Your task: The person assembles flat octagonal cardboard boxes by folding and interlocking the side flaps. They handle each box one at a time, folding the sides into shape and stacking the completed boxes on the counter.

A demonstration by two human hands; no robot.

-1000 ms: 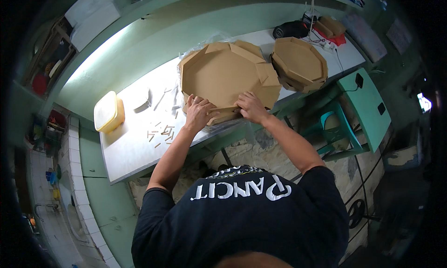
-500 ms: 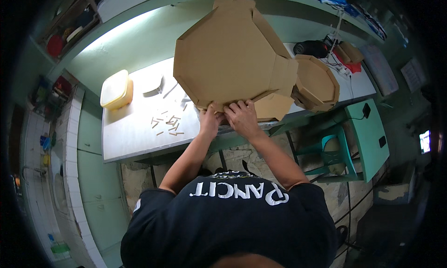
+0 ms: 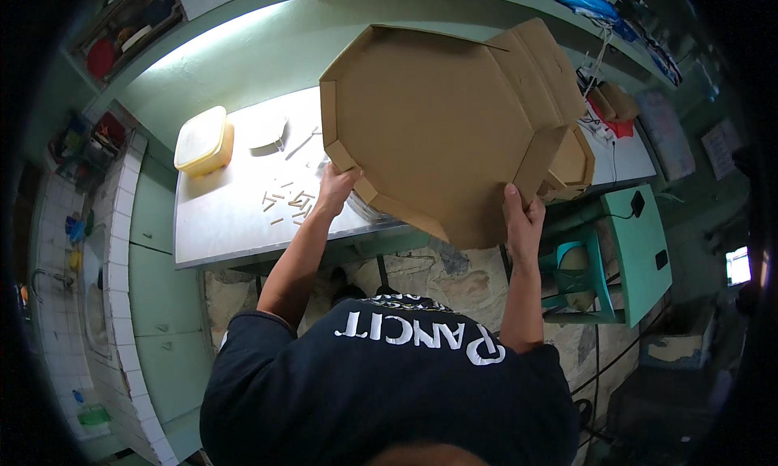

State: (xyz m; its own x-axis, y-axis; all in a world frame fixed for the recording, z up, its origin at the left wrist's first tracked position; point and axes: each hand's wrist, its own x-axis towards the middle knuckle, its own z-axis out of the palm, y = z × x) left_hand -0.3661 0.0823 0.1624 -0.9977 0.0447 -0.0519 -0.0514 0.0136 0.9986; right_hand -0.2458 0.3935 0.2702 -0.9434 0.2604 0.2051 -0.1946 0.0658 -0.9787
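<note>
A large brown cardboard box [image 3: 425, 126], many-sided with folded-up edges, is held tilted above the front of the table. My left hand [image 3: 336, 189] grips its lower left rim. At the lower right my right hand [image 3: 523, 215] is closed on the edge, thumb on the inner face. A wide flap [image 3: 539, 73] stands out at the box's upper right. Behind the box, partly hidden, a smaller many-sided cardboard box [image 3: 574, 160] sits on the table's right part. Several short tan strips [image 3: 298, 200] lie scattered left of my left hand.
The white table [image 3: 211, 231] carries a yellow lidded plastic tub [image 3: 204, 142] at its left. A green side table [image 3: 640, 247] and a teal plastic chair [image 3: 579, 275] stand to the right. A tiled counter [image 3: 119, 304] runs along the left. A shelf [image 3: 454, 2] spans the back wall.
The large box has been turned and tilted, its flap swinging to the upper right. My hands, close together before on its near edge, have moved apart to its two sides.
</note>
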